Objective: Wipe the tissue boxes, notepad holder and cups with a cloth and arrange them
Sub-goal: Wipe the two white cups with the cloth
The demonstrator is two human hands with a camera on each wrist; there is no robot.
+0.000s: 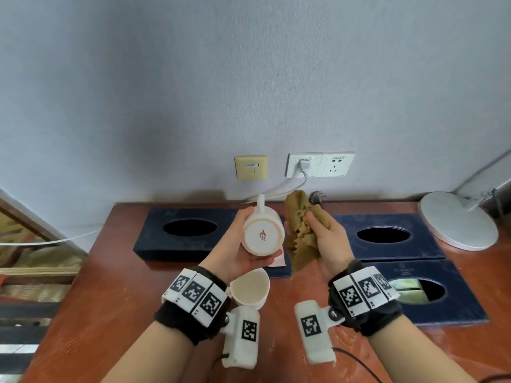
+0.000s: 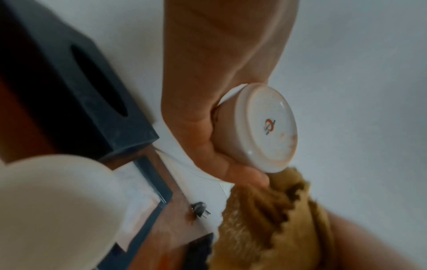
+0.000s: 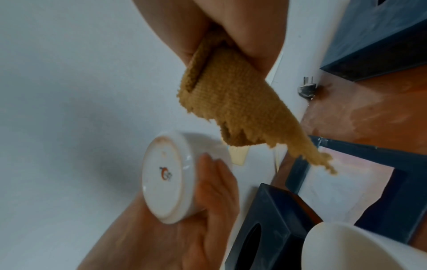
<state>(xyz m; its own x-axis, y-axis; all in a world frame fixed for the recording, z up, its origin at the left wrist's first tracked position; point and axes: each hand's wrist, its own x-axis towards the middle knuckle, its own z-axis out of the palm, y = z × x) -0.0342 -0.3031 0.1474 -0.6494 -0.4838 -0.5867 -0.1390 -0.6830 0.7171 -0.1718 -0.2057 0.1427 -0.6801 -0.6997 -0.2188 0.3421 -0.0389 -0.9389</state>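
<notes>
My left hand (image 1: pixel 233 248) grips a white cup (image 1: pixel 262 233) in the air, lying on its side with its base and red mark facing me and its handle pointing up. Just right of it, my right hand (image 1: pixel 326 239) clutches a bunched tan cloth (image 1: pixel 302 233); whether the cloth touches the cup I cannot tell. In the right wrist view the cloth (image 3: pixel 231 106) hangs above the cup (image 3: pixel 166 179). A second white cup (image 1: pixel 250 288) stands on the table below my left wrist. Three dark blue tissue boxes lie at the left (image 1: pixel 188 230), right back (image 1: pixel 384 236) and right front (image 1: pixel 423 291). The flat notepad holder (image 2: pixel 148 191) lies under my hands.
A white round lamp base (image 1: pixel 459 219) sits at the table's back right corner. Wall sockets (image 1: pixel 320 164) with a white cable are behind, and a loose plug (image 1: pixel 318 196) lies by the wall. The reddish table (image 1: pixel 110 313) ends at the left beside wooden shelving.
</notes>
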